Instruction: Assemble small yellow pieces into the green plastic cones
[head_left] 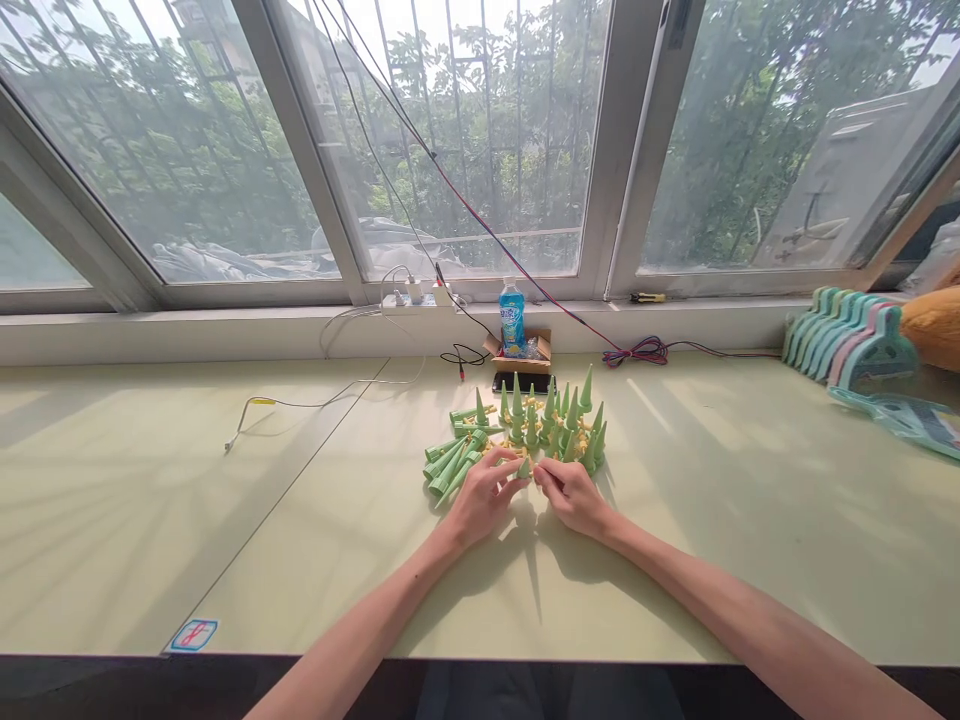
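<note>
1. barred windows [465, 130] were set behind the pale counter [315, 540], on which upright green cones [573, 412], flat-lying green cones [450, 462] and small yellow pieces [490, 409] were clustered.
2. one separate cone [524, 468] was pinched in the fingertip grip of the left hand [482, 497], at the cluster's near edge.
3. the right hand [576, 498] was held just beside it, its fingers drawn together; whether anything was grasped could not be told.
4. close two-handed handling of that cone was apparently under way; a steady left pinch and careful right fingertip placement were judged to be called for.
</note>
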